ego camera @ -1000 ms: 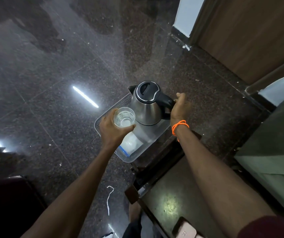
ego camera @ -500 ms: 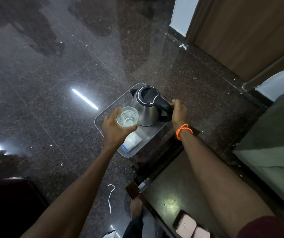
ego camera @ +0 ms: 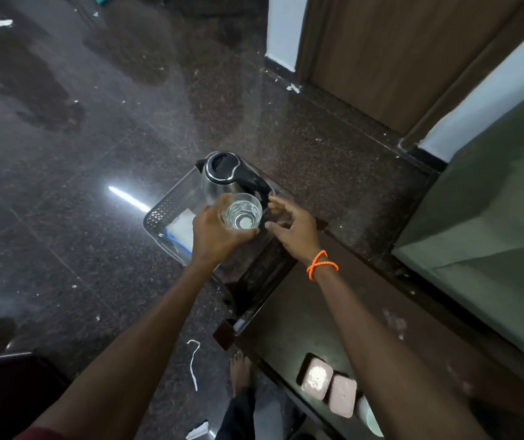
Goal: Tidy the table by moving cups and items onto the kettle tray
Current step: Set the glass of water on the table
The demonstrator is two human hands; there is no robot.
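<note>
Presently the left hand [ego camera: 214,231] grips a clear glass [ego camera: 241,211] above the tray [ego camera: 162,211], just near of the kettle [ego camera: 222,176]. Right hand [ego camera: 295,228] released, fingers spread. No legible markings.

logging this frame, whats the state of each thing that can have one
kettle: upright on the tray, lid closed
glass: upright, held over the tray
left hand: grips the glass
right hand: open, fingers spread, holds nothing
tray: on the floor, white packet inside
</note>
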